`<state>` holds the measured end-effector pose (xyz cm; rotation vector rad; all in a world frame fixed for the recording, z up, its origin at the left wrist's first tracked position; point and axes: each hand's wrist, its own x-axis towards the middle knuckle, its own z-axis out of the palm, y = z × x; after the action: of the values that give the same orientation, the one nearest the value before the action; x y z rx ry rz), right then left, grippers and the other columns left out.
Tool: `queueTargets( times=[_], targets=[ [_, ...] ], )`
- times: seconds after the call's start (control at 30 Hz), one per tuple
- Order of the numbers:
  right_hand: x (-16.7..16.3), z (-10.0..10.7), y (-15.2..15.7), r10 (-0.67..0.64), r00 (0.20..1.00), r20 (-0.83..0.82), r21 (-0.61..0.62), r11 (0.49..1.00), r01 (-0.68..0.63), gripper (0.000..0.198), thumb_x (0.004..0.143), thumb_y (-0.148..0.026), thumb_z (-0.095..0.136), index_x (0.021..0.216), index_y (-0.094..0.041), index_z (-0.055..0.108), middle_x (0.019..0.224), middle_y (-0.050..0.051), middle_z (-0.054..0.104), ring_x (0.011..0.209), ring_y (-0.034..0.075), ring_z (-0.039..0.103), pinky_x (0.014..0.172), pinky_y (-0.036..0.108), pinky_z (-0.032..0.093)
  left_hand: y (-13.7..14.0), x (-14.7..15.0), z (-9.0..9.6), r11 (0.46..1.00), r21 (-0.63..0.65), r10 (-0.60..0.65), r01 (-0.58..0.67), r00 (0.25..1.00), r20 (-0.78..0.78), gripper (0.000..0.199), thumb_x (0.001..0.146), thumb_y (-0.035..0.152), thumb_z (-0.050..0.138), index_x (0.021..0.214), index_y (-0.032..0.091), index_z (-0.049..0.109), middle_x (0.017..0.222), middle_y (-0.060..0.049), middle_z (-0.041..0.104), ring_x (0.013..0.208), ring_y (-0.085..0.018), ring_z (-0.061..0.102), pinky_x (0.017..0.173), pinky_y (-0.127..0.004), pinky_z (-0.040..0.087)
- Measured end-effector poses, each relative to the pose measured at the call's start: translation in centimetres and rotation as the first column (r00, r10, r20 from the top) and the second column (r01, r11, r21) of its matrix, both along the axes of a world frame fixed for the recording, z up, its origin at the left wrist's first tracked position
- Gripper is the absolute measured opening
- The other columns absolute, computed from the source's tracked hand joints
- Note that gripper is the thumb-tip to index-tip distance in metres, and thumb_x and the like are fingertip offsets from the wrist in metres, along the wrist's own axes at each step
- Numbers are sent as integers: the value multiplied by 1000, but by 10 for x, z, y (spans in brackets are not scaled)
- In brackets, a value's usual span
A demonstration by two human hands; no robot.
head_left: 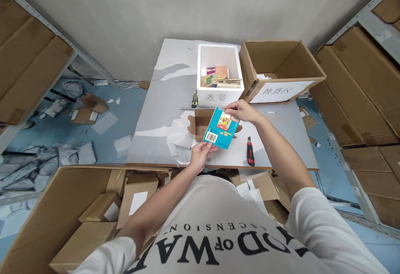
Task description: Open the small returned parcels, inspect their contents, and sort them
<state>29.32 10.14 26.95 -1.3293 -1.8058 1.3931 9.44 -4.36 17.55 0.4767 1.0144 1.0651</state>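
A blue book [223, 134] with a colour picture and a barcode is held tilted over the table between my two hands. My left hand [202, 155] pinches its lower left corner. At the upper right corner my right hand [242, 110] grips it, fingers over the cover. Behind the book, partly hidden by it, lies a small open cardboard box [200, 120]. Crumpled white paper [179, 134] is left of that box. A red and black utility knife [250, 152] rests on the table to the right of the book.
A white foam box [218, 97] holding several books stands at the back, beside a large labelled carton [283, 90]. Near the foam box lies a yellow and black cutter [194, 98]. A big carton [78, 174] of parcels sits below the table's front edge; shelves of cartons [340, 95] flank the table.
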Motion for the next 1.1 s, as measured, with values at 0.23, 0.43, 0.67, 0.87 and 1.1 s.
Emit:
queueTargets(
  times=[0.23, 0.43, 0.67, 0.87, 1.1],
  targets=[
    [-5, -9, 4, -75, 995, -62, -98, 993, 69, 30, 65, -36, 78, 83, -16, 64, 56, -2, 63, 42, 7, 48, 38, 18, 35, -6, 7, 0, 999, -38, 12, -11, 999, 44, 39, 56, 44, 85, 74, 15, 65, 78, -4, 72, 76, -17, 70, 86, -35, 52],
    [0, -12, -1, -32, 994, -102, -82, 996, 24, 35, 69, -39, 78, 85, -20, 54, 52, -6, 57, 38, 7, 44, 34, 17, 30, -6, 6, 1, 998, -54, 22, -19, 998, 53, 38, 58, 41, 85, 77, 14, 66, 78, -4, 71, 74, -15, 70, 86, -34, 52],
    [3, -12, 0, 42, 994, -100, -60, 997, -48, 21, 78, -32, 70, 84, -20, 54, 53, -7, 54, 41, 7, 43, 37, 17, 30, -8, 8, -1, 998, -59, 27, -23, 998, 62, 41, 56, 43, 85, 74, 14, 63, 76, -4, 71, 72, -15, 69, 81, -31, 52],
    [12, -4, -3, 164, 977, -132, -42, 984, -171, 19, 84, -30, 58, 95, -18, 68, 89, 3, 70, 72, 13, 60, 62, 25, 48, -9, 3, -3, 994, -53, 99, -97, 994, 46, 50, 64, 38, 81, 101, 20, 54, 74, 1, 69, 64, -11, 68, 70, -26, 53],
    [12, 8, -4, 217, 968, -128, 50, 976, -212, 23, 76, -33, 67, 93, -17, 71, 89, 5, 70, 78, 16, 62, 70, 29, 49, -5, -4, 1, 987, 56, 152, -152, 988, 15, 57, 67, 39, 78, 110, 24, 43, 69, 7, 64, 50, -6, 58, 57, -21, 50]
  ],
)
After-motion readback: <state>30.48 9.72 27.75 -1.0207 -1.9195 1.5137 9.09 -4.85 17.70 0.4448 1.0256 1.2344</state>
